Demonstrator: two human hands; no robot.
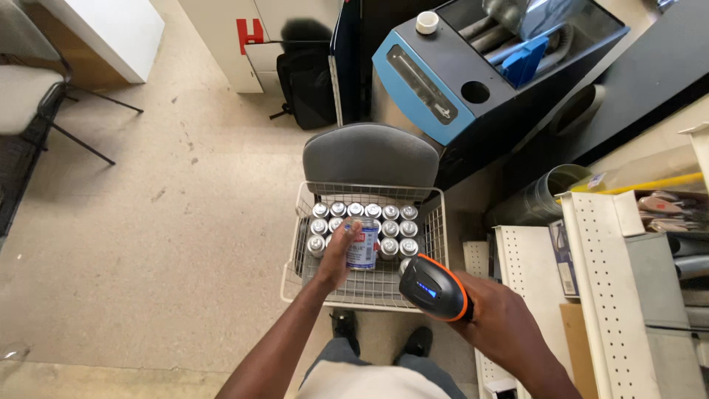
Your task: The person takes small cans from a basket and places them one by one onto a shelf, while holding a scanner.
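Observation:
My left hand (338,255) grips a small can with a white and blue label (362,248), held just above a white wire basket (437,244). Rows of several silver-topped cans (391,229) stand upright in the far half of that basket. My right hand (496,314) holds a black handheld scanner with an orange rim and blue lights (432,287), its head close to the held can at the basket's near right corner.
The basket rests on a grey padded chair (369,154). A blue and black machine (473,81) stands behind it. White pegboard shelving (628,288) with boxed goods fills the right. A black bag (306,85) leans by a white cabinet; a folding chair (29,96) is far left.

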